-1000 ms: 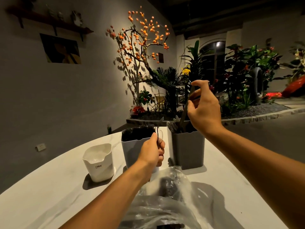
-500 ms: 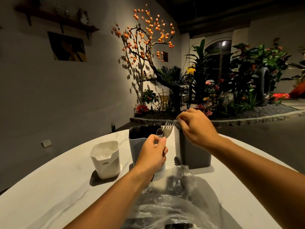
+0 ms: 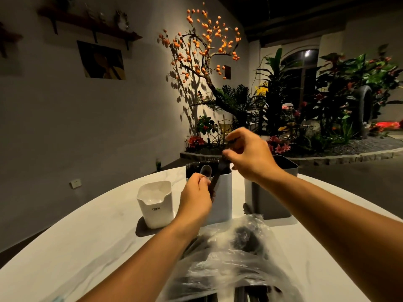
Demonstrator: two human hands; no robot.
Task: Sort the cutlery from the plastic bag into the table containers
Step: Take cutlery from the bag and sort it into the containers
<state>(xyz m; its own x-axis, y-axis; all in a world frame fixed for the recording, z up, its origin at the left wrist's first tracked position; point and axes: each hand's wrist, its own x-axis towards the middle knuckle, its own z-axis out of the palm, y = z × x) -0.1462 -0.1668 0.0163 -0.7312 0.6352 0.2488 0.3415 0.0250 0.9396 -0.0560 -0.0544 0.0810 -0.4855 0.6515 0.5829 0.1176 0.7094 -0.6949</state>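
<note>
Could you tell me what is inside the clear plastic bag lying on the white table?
Dark cutlery shows through the clear plastic bag: a dark clump mid-bag and handles at its near end. Crinkled glare hides piece types and count.

Dim, warm and yellowish overall, with a spotlight on the orange tree (image 3: 202,46) throwing its branch shadows onto the wall (image 3: 65,127). Dark ceiling and corners; hard shadows beside the containers on the pale table (image 3: 76,247). Strong wide-angle bending at the edges, slight blur on the right hand (image 3: 248,155), soft glare on the bag (image 3: 229,258).
</note>
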